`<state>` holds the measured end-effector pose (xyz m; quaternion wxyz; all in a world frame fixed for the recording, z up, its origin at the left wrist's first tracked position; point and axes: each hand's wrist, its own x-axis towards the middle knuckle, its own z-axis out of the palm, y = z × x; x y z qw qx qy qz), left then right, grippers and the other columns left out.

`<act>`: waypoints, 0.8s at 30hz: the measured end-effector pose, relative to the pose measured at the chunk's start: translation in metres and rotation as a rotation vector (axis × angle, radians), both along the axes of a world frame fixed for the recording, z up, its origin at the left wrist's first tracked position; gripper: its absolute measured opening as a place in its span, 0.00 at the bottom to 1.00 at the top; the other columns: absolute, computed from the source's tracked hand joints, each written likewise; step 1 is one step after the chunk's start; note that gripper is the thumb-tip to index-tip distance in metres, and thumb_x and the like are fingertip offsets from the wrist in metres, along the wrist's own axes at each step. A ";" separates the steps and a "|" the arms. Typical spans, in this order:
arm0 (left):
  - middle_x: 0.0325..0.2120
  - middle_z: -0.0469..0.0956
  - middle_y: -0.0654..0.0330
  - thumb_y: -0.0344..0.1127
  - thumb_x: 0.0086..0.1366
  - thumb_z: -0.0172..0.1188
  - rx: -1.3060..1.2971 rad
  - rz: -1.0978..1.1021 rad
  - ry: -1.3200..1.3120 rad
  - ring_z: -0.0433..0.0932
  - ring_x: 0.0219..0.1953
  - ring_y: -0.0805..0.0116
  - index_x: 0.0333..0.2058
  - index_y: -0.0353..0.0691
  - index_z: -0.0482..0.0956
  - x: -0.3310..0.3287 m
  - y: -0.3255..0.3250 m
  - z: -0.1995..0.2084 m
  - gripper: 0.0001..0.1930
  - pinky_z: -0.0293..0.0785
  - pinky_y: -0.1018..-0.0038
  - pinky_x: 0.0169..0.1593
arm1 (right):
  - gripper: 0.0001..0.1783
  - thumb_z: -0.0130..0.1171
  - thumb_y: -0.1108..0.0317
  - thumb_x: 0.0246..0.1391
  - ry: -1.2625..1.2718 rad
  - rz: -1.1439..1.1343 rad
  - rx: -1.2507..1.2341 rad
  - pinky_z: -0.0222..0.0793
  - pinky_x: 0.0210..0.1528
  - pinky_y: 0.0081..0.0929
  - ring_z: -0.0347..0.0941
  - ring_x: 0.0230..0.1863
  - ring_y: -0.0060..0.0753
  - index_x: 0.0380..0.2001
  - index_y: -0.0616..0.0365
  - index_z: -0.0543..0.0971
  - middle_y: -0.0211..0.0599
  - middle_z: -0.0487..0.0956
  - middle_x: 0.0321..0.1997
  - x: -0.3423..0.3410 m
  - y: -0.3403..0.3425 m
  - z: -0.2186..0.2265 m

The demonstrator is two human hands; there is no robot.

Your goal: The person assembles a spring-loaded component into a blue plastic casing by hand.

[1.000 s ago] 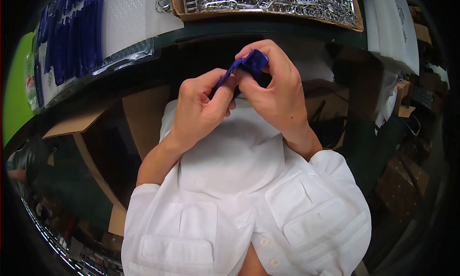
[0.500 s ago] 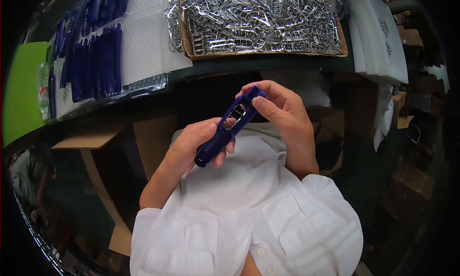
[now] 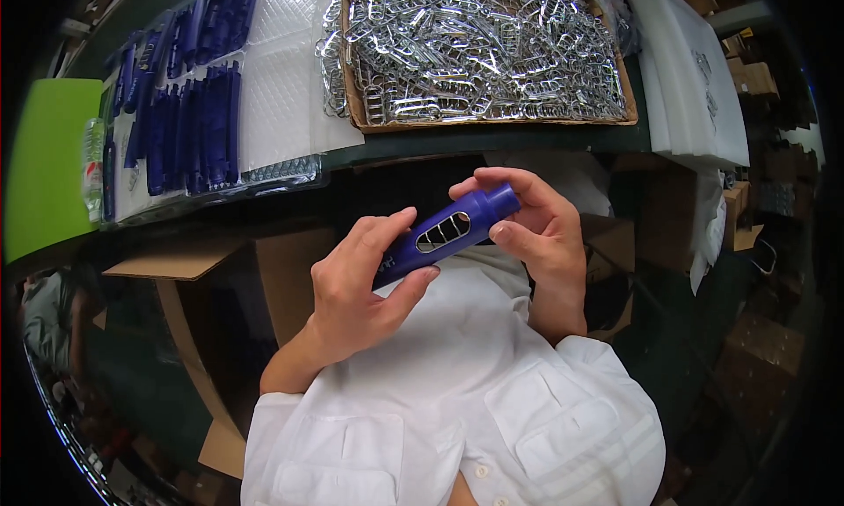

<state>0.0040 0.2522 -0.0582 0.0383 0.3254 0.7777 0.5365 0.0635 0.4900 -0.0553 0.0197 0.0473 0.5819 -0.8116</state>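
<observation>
A dark blue plastic tube-shaped shell (image 3: 470, 214) lies at a slant between my hands, its smooth rounded face up. Set into that face is a silver metal frame (image 3: 443, 232) with crossbars, filling an oval opening. My left hand (image 3: 356, 286) grips the lower-left end, thumb along the near side and fingers along the far side. At the narrower upper-right end, my right hand (image 3: 543, 229) has its thumb on the near edge and its fingers on the far edge. The underside of the shell is hidden.
A cardboard box (image 3: 492, 126) heaped with silver metal frames (image 3: 483, 53) stands on the bench ahead. To its left, several blue plastic shells (image 3: 192, 132) lie on clear wrap beside a plastic bottle (image 3: 92, 167) and a green panel (image 3: 48, 163). White foam sheets (image 3: 694, 75) are at right; an open carton (image 3: 189, 260) sits below left.
The blue shell has been turned over from its hollow side to its smooth face and tilted flatter. My left hand has re-gripped from above; my right hand has shifted slightly right and down.
</observation>
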 end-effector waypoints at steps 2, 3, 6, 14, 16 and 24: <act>0.38 0.84 0.51 0.29 0.52 0.81 -0.009 0.031 0.073 0.86 0.34 0.59 0.59 0.36 0.79 0.000 0.001 0.000 0.34 0.84 0.71 0.36 | 0.32 0.69 0.69 0.62 0.037 -0.033 -0.093 0.77 0.64 0.41 0.81 0.60 0.43 0.65 0.72 0.72 0.62 0.80 0.61 -0.001 0.002 -0.004; 0.38 0.84 0.51 0.29 0.52 0.81 -0.012 0.032 0.073 0.86 0.34 0.59 0.59 0.36 0.79 -0.001 0.002 0.000 0.34 0.84 0.71 0.36 | 0.32 0.69 0.69 0.62 0.037 -0.032 -0.096 0.77 0.64 0.41 0.81 0.60 0.43 0.65 0.72 0.72 0.62 0.80 0.61 -0.002 0.002 -0.005; 0.38 0.84 0.51 0.30 0.50 0.83 -0.020 0.050 0.095 0.86 0.34 0.59 0.58 0.37 0.79 -0.002 0.002 0.000 0.35 0.85 0.71 0.36 | 0.33 0.70 0.70 0.60 0.021 -0.047 -0.122 0.77 0.64 0.41 0.81 0.60 0.44 0.65 0.71 0.72 0.64 0.79 0.61 -0.004 0.004 -0.008; 0.42 0.86 0.48 0.32 0.51 0.83 -0.035 0.042 0.130 0.88 0.38 0.56 0.56 0.34 0.80 -0.008 0.005 0.000 0.33 0.86 0.69 0.38 | 0.31 0.69 0.68 0.61 0.001 -0.064 -0.128 0.78 0.63 0.42 0.82 0.58 0.44 0.63 0.72 0.73 0.64 0.80 0.60 -0.007 0.010 -0.013; 0.42 0.86 0.48 0.31 0.52 0.83 -0.025 0.024 0.134 0.88 0.38 0.55 0.55 0.35 0.80 -0.009 0.007 0.001 0.32 0.86 0.69 0.38 | 0.31 0.69 0.68 0.61 -0.004 -0.063 -0.135 0.78 0.63 0.42 0.82 0.58 0.44 0.63 0.72 0.73 0.64 0.80 0.60 -0.009 0.014 -0.013; 0.43 0.85 0.47 0.31 0.50 0.82 -0.096 -0.120 0.369 0.87 0.35 0.57 0.55 0.38 0.83 -0.016 0.014 -0.003 0.32 0.86 0.71 0.34 | 0.31 0.70 0.66 0.62 -0.025 -0.065 -0.143 0.79 0.62 0.40 0.82 0.57 0.42 0.63 0.71 0.73 0.63 0.81 0.59 -0.010 0.027 -0.016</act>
